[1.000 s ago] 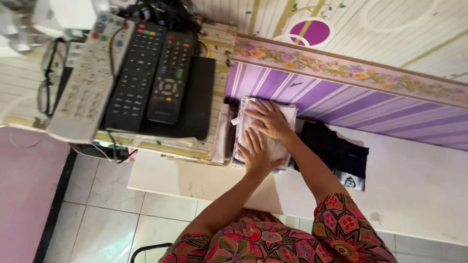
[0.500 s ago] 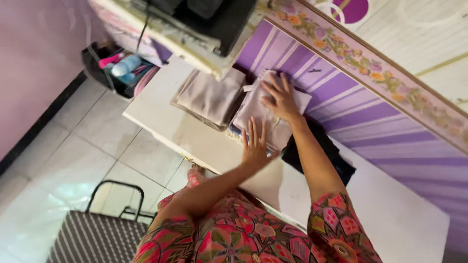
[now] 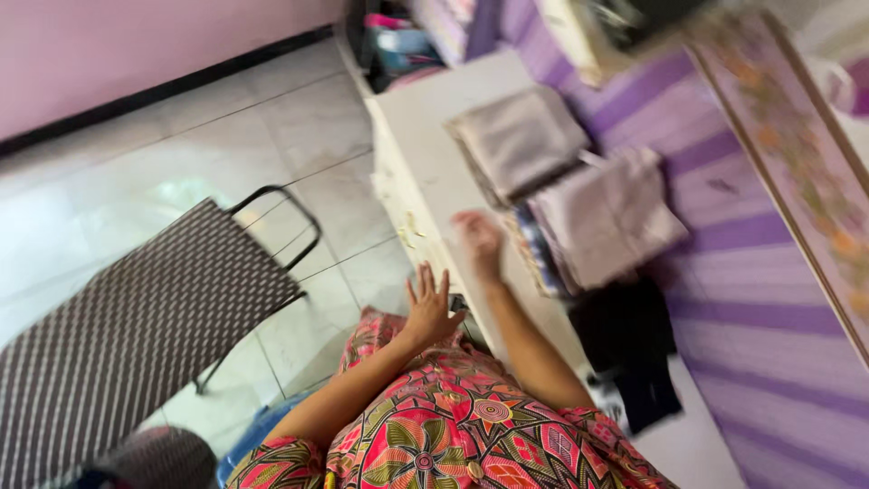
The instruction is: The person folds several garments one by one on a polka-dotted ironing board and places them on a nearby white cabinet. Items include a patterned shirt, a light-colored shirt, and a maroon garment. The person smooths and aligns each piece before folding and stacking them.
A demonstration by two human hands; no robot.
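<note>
While view blurs, I log left hand [image 3: 429, 303] spread, empty, off white surface [image 3: 425, 154] edge; right hand [image 3: 480, 237] smeared, grip unreadable, just beside folded pale cloth stack [image 3: 608, 217] on surface.

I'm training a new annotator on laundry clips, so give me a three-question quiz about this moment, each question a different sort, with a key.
1. True or false: the left hand grips a folded cloth.
2. Multiple choice: what lies on the white shelf just past the right hand? A) a stack of folded pale cloths B) a pair of shoes C) a plate
3. Fill in: the dark garment lies on the shelf against the ____ striped wall.

Key
1. False: its fingers are spread and it holds nothing.
2. A
3. purple
</note>
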